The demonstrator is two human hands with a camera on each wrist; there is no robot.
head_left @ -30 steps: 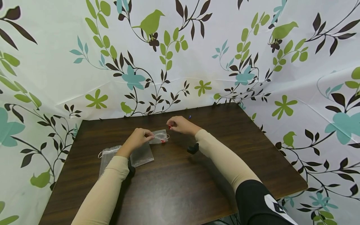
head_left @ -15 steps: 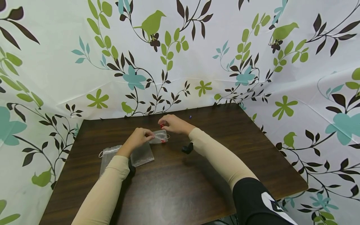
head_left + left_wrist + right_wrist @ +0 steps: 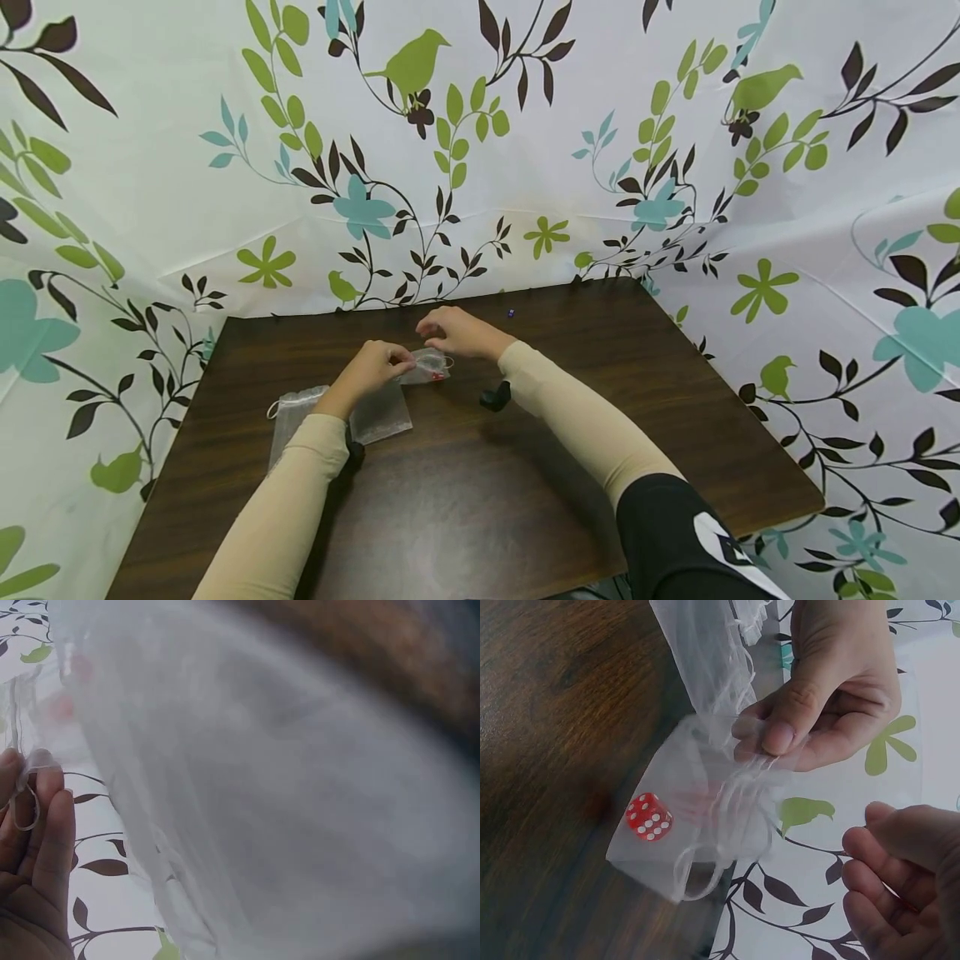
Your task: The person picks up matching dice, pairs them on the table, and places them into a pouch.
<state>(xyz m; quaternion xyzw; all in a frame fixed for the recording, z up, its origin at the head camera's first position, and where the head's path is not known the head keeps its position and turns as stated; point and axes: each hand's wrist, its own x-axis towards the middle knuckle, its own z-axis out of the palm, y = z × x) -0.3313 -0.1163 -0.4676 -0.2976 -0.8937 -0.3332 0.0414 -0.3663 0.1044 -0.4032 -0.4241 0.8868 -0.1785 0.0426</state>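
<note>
My left hand (image 3: 369, 371) pinches the gathered mouth of a small sheer drawstring bag (image 3: 429, 363) between thumb and fingers. Inside the bag, the right wrist view shows a red die (image 3: 649, 817) with white pips in one corner and a blurred reddish patch (image 3: 699, 806) near the gathers. Two faint red patches also show through the mesh in the left wrist view. My right hand (image 3: 467, 332) hovers just beyond the bag; its fingers (image 3: 877, 862) are loosely bent, thumb apart, with no die visible at the tips.
Another sheer bag (image 3: 381, 415) lies flat beside the left wrist, and a further one (image 3: 294, 408) with a cord loop lies partly under the left forearm. A small blue die (image 3: 511, 313) sits toward the back of the dark wooden table (image 3: 637, 367). Patterned cloth (image 3: 480, 167) hangs behind.
My right hand has moved left toward the bag, and the red die seen at its fingertips earlier no longer shows there. The left hand keeps its pinch on the bag.
</note>
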